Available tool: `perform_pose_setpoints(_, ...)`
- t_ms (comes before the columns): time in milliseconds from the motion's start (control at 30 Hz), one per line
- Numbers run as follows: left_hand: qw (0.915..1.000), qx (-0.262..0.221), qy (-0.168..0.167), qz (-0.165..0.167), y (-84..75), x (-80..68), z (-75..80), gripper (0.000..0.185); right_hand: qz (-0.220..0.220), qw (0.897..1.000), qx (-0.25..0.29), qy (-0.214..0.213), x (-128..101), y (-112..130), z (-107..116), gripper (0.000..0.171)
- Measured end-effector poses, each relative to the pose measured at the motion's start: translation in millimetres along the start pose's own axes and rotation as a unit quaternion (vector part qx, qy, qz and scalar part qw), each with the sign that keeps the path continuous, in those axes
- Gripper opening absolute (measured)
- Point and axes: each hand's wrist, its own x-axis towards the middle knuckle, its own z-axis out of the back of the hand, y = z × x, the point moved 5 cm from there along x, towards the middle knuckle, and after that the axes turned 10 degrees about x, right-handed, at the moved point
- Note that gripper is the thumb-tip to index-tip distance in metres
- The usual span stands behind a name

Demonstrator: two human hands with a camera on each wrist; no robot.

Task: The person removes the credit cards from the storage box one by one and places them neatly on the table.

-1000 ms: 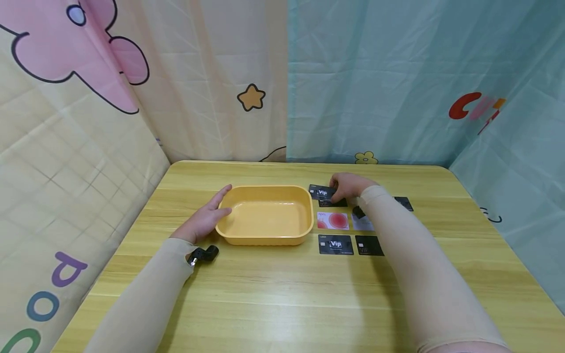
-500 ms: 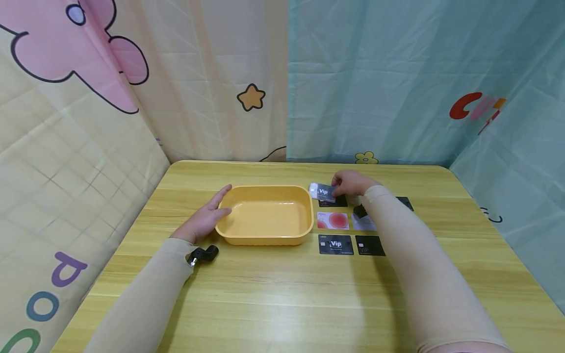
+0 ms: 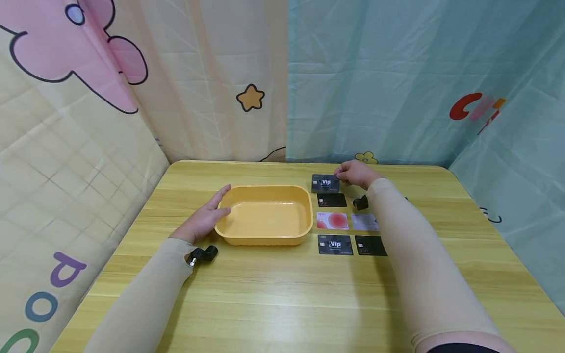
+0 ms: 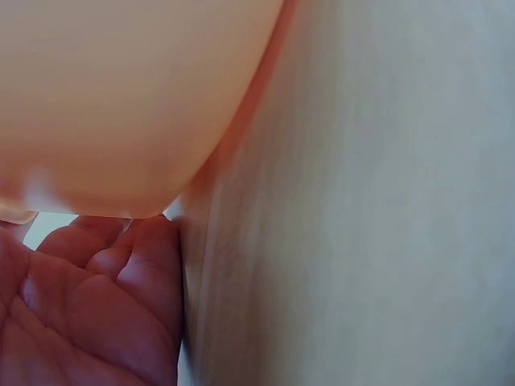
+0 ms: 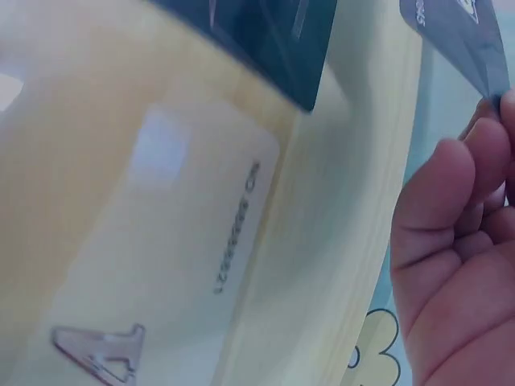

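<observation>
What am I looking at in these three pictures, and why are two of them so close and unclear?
These are a person's two bare hands at a wooden table, filmed by three cameras. The wide picture comes from a camera on the head. The two close ones come from cameras on the wrists, so they sit almost against the work and blur.

The left hand rests with straight fingers against the end of a yellow plastic tub; the left wrist view shows that tub wall and the palm. The right hand pinches a black VIP card, lifted at the far side of the table; the right wrist view shows its corner at the fingertips. More cards lie flat beside the tub: a black one, a pink one, and another VIP card.
</observation>
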Motion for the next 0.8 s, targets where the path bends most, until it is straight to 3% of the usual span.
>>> perform_pose_setpoints(400, 0.9995, -0.01, 0.005, 0.028, 4.0, -1.1, -0.9, 0.07, -0.024, 0.998, -0.048, -0.016, 8, -9, 6, 0.028)
perform_pose_setpoints(800, 0.9996, -0.007, 0.005, 0.029, 1.4, -0.5, 0.4, 0.07, -0.02, 0.997, -0.066, -0.027, 10, -14, 7, 0.028)
